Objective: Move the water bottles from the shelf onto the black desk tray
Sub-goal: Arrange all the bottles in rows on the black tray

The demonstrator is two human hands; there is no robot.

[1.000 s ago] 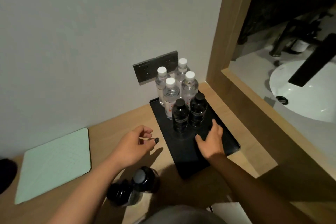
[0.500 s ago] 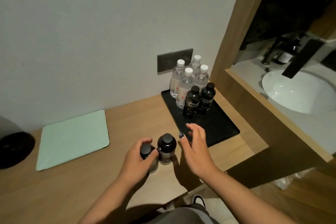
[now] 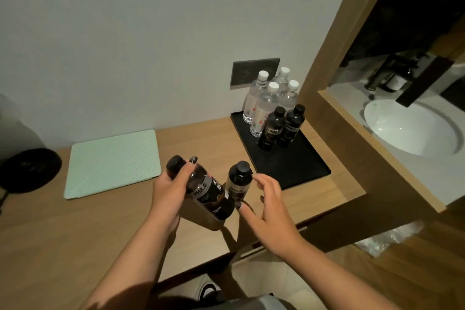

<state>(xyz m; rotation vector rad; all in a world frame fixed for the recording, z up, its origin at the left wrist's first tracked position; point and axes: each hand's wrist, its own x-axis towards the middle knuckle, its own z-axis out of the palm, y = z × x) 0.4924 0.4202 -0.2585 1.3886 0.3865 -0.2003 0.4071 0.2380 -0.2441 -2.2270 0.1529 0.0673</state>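
1. The step in hand appears to be the carry of two more dark bottles toward the black tray (image 3: 289,173), which lies on the wooden tabletop (image 3: 201,138) against the wall, at the right end.
2. The left hand (image 3: 171,191) is wrapped around a black-capped dark bottle (image 3: 206,190), fingers closed on its body; the bottle is tilted, cap to the upper left, base toward the right, and lifted off the tabletop.
3. A second dark bottle (image 3: 237,181) stands upright just beside the first, between the two hands. Its base is hidden, so I cannot tell what it rests on.
4. The right hand (image 3: 266,199) is open, fingers spread and curved, close to the upright bottle but holding nothing; whether a fingertip touches it I cannot tell.
5. On the tray's far end stand four clear bottles with white caps (image 3: 266,106), and in front of them two dark bottles (image 3: 281,126), all upright and packed close. The near half of the tray is bare.
6. The next move, as I judge it, calls for the right hand to close on the upright bottle, and for both bottles to go to the bare near part of the tray, set upright just before the two dark ones without knocking them.
7. The tilted bottle needs righting before it is set down.
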